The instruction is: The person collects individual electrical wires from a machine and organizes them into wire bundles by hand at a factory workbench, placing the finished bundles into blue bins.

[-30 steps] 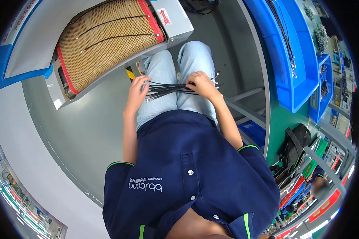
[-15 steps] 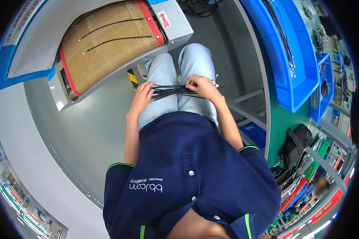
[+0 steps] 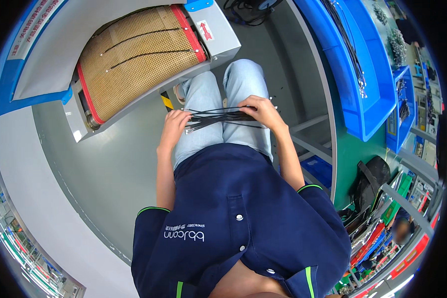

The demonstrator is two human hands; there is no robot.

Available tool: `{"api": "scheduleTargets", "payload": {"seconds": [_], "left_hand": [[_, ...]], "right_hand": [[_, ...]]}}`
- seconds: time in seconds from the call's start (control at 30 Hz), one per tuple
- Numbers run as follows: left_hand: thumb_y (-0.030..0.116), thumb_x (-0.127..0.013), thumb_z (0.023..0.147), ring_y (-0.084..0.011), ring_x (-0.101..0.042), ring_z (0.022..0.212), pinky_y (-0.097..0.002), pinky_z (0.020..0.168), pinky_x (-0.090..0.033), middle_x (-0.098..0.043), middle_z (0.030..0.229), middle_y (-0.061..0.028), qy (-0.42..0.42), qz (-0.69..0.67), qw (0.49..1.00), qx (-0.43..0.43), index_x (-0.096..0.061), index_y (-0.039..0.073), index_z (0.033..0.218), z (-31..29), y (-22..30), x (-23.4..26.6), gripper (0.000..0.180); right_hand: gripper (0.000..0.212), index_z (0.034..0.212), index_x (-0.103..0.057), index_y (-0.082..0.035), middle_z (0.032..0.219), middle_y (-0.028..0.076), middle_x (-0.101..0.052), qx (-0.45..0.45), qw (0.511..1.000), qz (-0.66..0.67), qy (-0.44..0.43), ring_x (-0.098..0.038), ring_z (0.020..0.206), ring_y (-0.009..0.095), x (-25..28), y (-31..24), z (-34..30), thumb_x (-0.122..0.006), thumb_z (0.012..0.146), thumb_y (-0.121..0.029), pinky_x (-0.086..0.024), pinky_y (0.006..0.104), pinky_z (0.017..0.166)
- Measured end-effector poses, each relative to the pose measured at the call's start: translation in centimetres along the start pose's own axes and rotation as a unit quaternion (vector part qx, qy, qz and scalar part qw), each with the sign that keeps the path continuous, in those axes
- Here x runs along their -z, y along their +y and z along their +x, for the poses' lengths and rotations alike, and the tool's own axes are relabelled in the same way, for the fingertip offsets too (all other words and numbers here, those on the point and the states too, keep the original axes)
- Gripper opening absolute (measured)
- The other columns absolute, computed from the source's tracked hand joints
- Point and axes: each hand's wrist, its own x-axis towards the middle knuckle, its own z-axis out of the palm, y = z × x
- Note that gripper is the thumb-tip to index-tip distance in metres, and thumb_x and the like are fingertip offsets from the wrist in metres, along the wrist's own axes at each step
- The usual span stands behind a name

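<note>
Across my thighs lies a loose bundle of thin black cables (image 3: 218, 119), with small pale connectors at their ends. My left hand (image 3: 174, 125) is closed at the left end of the bundle, its fingertips pressed on a cable. At the other end my right hand (image 3: 264, 111) pinches a cable between thumb and fingers. One strand runs nearly taut between the two hands, a little above the others. The palms hide the outermost ends of that strand.
Ahead on the left stands a machine with a brown mesh conveyor belt (image 3: 139, 82), red along its edges. Several black cables lie on it. To my right, a green-topped bench holds a blue tray (image 3: 370, 111) with more cables. A black bag (image 3: 375, 174) lies nearer.
My right hand has moved slightly right and the bundle looks more spread out. My left hand has dropped a little, its fingers drawn closer together. The cables on the belt have shifted slightly in view.
</note>
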Motion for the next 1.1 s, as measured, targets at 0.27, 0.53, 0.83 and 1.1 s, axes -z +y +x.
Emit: {"api": "scheduleTargets", "payload": {"seconds": [0.27,0.53,0.83,1.1], "left_hand": [[0.012,-0.058,0.089,-0.0277,-0.060,0.079,-0.0334,0.070,-0.047,-0.060,0.088,-0.0117,-0.032,-0.122,0.990,-0.057,-0.064,0.001,0.099,3.8,9.3,0.3,0.016],[0.011,-0.064,0.086,-0.0213,-0.062,0.070,-0.0301,0.064,-0.048,-0.063,0.081,-0.0105,-0.035,-0.114,0.992,-0.049,-0.067,0.000,0.093,6.1,16.3,0.8,0.013],[0.007,-0.067,0.082,-0.0186,-0.064,0.074,-0.0294,0.066,-0.049,-0.065,0.082,-0.0081,0.017,-0.062,0.986,-0.153,-0.067,0.000,0.093,7.3,17.6,-0.7,0.012],[0.014,-0.074,0.076,-0.0292,-0.058,0.100,-0.0364,0.090,-0.045,-0.063,0.106,-0.0105,0.060,-0.062,0.983,-0.163,-0.059,0.003,0.113,5.4,17.8,-2.2,0.041]], "right_hand": [[0.014,0.090,-0.070,-0.004,0.084,0.008,-0.066,0.120,0.992,-0.023,-0.010,-0.065,0.075,0.024,1.6,-4.5,1.4,-0.068,0.079,-0.011,-0.051,0.0333,0.068],[0.011,0.089,-0.069,-0.007,0.082,0.004,-0.065,0.153,0.987,-0.019,0.053,-0.065,0.075,0.023,6.9,-4.2,-0.9,-0.067,0.079,-0.012,-0.052,0.0332,0.067],[0.010,0.086,-0.066,-0.008,0.082,0.003,-0.063,0.143,0.987,-0.029,0.070,-0.064,0.072,0.023,8.0,-3.7,-1.9,-0.068,0.079,-0.014,-0.051,0.0337,0.062],[0.011,0.088,-0.064,-0.008,0.081,0.005,-0.063,0.108,0.990,-0.016,0.092,-0.063,0.070,0.025,7.9,-3.6,-4.2,-0.068,0.079,-0.013,-0.050,0.0340,0.061]]}}
